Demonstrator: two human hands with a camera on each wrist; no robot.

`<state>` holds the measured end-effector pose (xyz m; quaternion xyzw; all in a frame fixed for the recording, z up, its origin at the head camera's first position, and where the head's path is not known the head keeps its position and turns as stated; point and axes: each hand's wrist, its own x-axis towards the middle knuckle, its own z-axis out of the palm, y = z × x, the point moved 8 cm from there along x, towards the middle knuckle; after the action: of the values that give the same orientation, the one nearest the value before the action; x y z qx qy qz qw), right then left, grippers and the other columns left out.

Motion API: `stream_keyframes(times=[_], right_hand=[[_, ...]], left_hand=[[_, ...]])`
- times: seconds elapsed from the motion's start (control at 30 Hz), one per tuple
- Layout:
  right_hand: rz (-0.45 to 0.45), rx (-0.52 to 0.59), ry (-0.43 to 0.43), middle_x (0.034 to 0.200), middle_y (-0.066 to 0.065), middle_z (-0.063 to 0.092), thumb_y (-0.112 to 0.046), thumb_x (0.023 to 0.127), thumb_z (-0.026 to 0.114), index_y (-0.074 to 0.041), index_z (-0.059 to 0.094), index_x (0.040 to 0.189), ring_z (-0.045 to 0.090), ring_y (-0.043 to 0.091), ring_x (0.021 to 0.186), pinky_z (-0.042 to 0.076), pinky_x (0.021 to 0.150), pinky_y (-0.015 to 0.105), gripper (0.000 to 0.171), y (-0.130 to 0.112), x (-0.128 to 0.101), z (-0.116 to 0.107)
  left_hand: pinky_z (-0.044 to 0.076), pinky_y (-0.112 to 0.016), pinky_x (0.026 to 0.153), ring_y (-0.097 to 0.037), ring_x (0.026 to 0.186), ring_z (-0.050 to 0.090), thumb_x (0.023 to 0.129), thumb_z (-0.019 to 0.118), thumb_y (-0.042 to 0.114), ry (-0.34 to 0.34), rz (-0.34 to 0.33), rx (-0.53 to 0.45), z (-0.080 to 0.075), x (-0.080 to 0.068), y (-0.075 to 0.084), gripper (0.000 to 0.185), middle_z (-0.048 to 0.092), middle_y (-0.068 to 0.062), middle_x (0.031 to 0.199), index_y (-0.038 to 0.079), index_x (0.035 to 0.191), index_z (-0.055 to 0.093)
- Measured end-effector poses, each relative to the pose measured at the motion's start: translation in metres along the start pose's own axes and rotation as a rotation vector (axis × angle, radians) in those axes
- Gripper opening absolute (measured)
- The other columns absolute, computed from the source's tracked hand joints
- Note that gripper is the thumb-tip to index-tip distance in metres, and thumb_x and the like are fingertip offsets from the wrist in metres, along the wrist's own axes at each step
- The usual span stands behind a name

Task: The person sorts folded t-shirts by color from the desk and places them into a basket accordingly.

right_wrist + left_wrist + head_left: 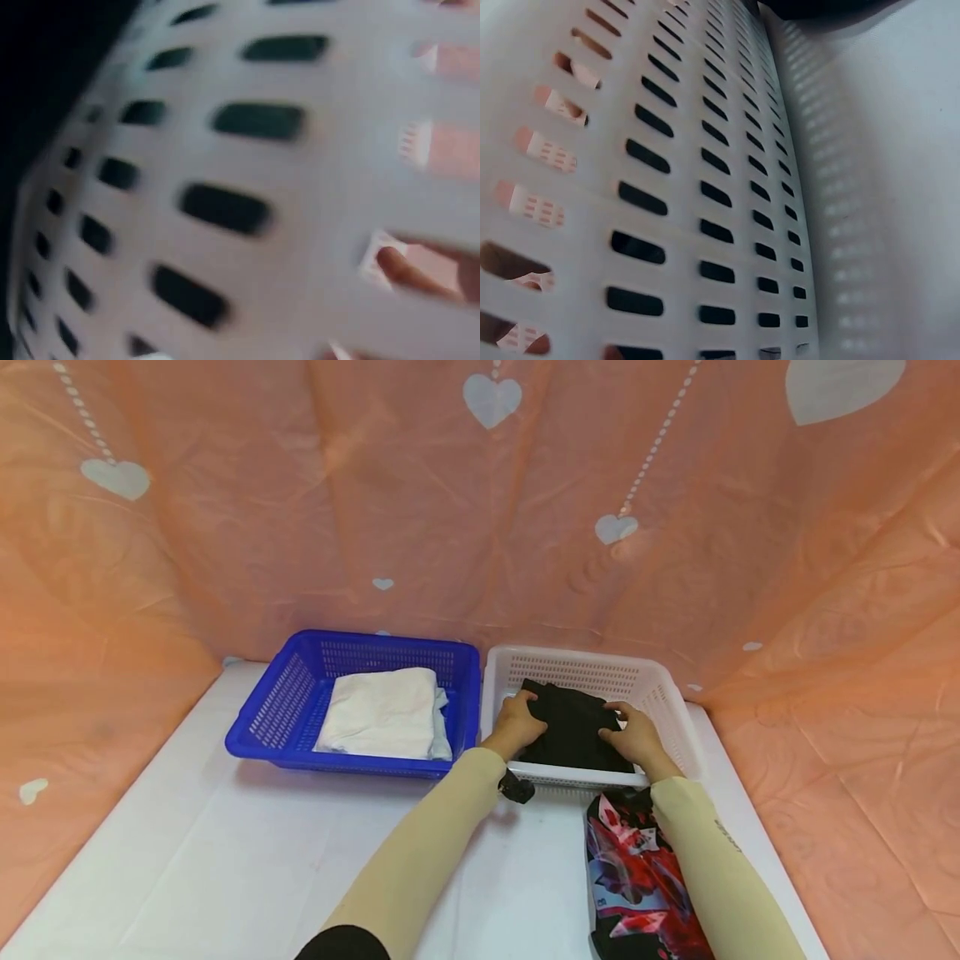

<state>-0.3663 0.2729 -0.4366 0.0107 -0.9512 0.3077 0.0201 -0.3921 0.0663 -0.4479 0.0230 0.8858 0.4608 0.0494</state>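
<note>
Folded black garment [572, 727] lying inside the white basket [675, 693], left hand [517, 720] and right hand [636, 735] resting flat on it with fingers relaxed, blue basket [300, 693] of white cloth [382, 712] alongside, red patterned fabric [637, 877] on the worktop [225, 860]

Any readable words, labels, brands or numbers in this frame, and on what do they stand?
No text can be read in any view.
Right sleeve: a small dark mark near the wrist, too small to read.
Printed red and black fabric: pattern only, no legible lettering.
Blue basket, white basket and black garment: no labels visible.
</note>
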Motion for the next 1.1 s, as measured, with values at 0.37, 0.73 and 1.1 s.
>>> stream_keyframes(times=[0.37,0.73,1.1], right_hand=[[-0.068,0.141,0.08,0.132,0.032,0.051,-0.019,0.092,0.061,-0.004,0.049,0.135,0.059,0.047,0.109,0.049,0.091,0.055,0.048,-0.021,-0.024,-0.03],[-0.221,0.069,-0.019,0.118,0.024,0.063,-0.017,0.093,0.063,-0.005,0.054,0.13,0.068,0.033,0.097,0.053,0.07,0.025,0.04,-0.023,-0.09,-0.063],[-0.249,0.003,-0.009,0.107,-0.02,0.061,-0.013,0.088,0.069,-0.008,0.06,0.122,0.059,-0.011,0.085,0.052,0.064,0.022,0.036,0.015,-0.157,-0.077]], left_hand=[[0.046,-0.042,0.098,-0.03,0.119,0.052,0.087,0.066,0.014,0.056,0.216,0.023,-0.015,-0.013,0.03,0.053,0.052,-0.013,0.13,0.012,0.137,0.047],[0.049,-0.025,0.086,-0.02,0.099,0.061,0.083,0.068,0.017,-0.017,0.44,-0.158,-0.018,-0.072,0.067,0.04,0.064,-0.007,0.114,0.019,0.123,0.06],[0.05,-0.02,0.082,-0.019,0.1,0.065,0.084,0.072,0.025,-0.276,0.465,-0.168,0.008,-0.136,0.068,0.042,0.066,-0.005,0.116,0.023,0.124,0.06]])
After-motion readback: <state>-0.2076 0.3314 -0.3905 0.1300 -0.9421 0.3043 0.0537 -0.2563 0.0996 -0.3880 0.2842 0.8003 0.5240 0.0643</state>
